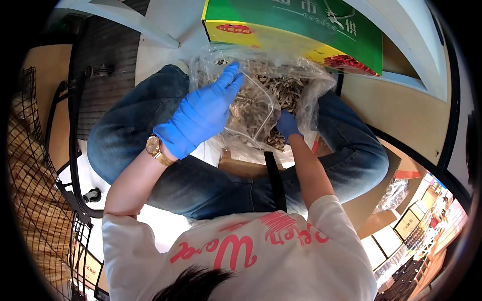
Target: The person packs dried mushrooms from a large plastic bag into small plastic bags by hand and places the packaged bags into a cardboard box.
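Note:
My left hand (201,118), in a blue glove with a gold watch at the wrist, holds the edge of a clear zip bag (258,133). Its fingers are pressed together at the bag's rim. The zip bag's mouth gapes toward the right. Beneath and around it lies a large clear plastic bag (315,95) full of thin, grey-brown dried strips (286,90). Low among those strips, on the right side of the zip bag's mouth, is my gloved right hand (288,125). The right fingers are hidden, so their grip does not show.
A green and yellow carton (296,30) stands just beyond the bags. Bent legs in jeans (145,120) frame them on both sides. Under the bag a cardboard edge (241,168) shows. A black wire cart (37,175) is at left, a wooden panel (391,110) at right.

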